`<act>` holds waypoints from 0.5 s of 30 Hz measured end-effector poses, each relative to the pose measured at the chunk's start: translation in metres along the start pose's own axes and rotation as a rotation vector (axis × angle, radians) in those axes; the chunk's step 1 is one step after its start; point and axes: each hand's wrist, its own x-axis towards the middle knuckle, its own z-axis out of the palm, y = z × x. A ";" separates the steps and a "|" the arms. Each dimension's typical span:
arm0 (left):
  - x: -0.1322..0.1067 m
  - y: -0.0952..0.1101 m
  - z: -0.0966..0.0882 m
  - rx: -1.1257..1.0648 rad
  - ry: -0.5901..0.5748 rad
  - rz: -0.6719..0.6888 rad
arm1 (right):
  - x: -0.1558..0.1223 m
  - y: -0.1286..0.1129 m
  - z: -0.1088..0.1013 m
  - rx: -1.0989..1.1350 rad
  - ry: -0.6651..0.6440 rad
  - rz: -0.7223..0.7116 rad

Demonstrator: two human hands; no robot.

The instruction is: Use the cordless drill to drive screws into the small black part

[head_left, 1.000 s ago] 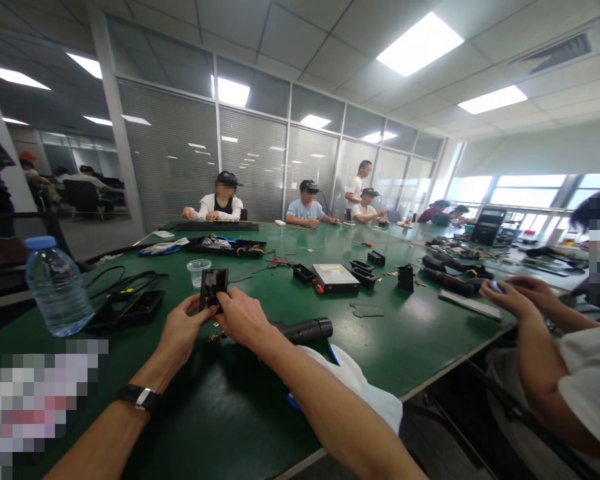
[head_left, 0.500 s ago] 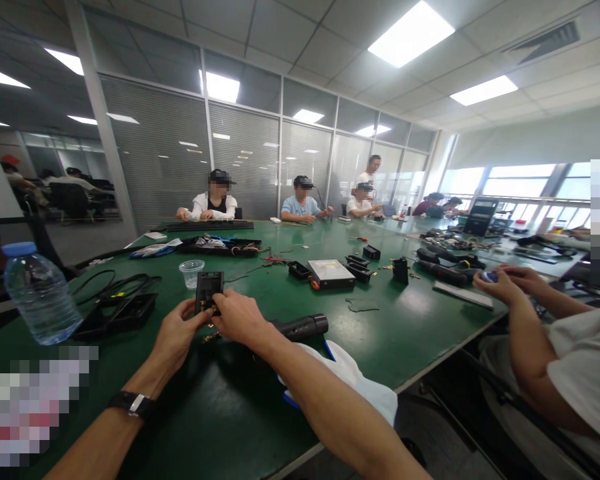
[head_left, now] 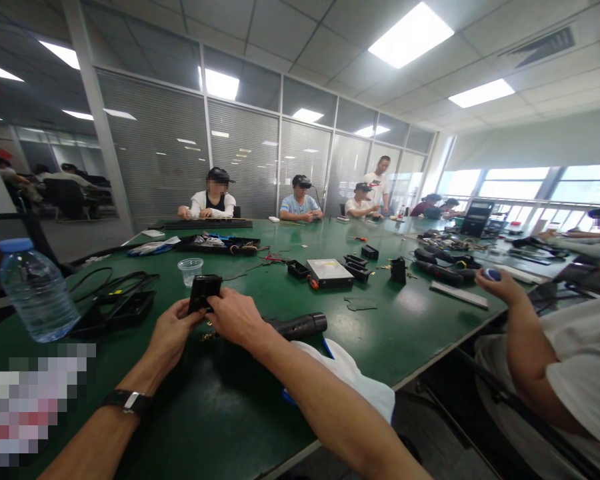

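Note:
Between both hands I hold a small black plastic housing [head_left: 205, 292] upright above the green table. My left hand [head_left: 174, 330] grips its lower left side, with a dark watch band on that wrist. At its lower right edge, the fingers of my right hand [head_left: 236, 317] are closed on the same housing; my fingertips are partly hidden. Small brass-coloured parts [head_left: 209, 337] lie just below my hands. A black cylindrical tool body [head_left: 300, 326] lies behind my right forearm, and a white glove with blue trim [head_left: 353, 377] is partly under that arm.
A water bottle [head_left: 37, 293] and black plastic trays [head_left: 115, 312] stand at the left, near a clear cup [head_left: 191, 272]. Farther back are an optical drive [head_left: 330, 272], small black housings [head_left: 359, 270] and a metal strip [head_left: 459, 295]. A co-worker's hand [head_left: 500, 285] holds a roundish item at the right.
The black housing has turned in my hands, so its open, compartmented side shows less. My hands stay nearly in place. The co-worker at the right now shows one hand on the roundish item.

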 end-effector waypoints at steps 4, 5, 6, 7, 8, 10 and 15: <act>-0.003 0.001 0.003 0.003 0.002 -0.053 | 0.001 0.001 0.002 -0.048 -0.024 -0.011; -0.005 0.002 0.004 0.008 0.000 -0.061 | 0.002 0.001 0.003 -0.055 -0.024 -0.014; -0.006 0.003 0.005 0.012 -0.002 -0.065 | 0.002 0.001 0.003 -0.061 -0.022 -0.015; -0.007 0.004 0.006 0.011 -0.004 -0.066 | 0.003 0.001 0.004 -0.064 -0.022 -0.013; -0.008 0.005 0.007 0.007 -0.004 -0.068 | 0.003 0.001 0.004 -0.065 -0.028 -0.008; -0.007 0.005 0.007 -0.001 0.005 -0.076 | 0.004 0.001 0.004 -0.056 -0.048 0.012; -0.002 0.000 -0.001 0.033 0.087 -0.117 | 0.002 0.001 0.000 0.055 -0.012 0.095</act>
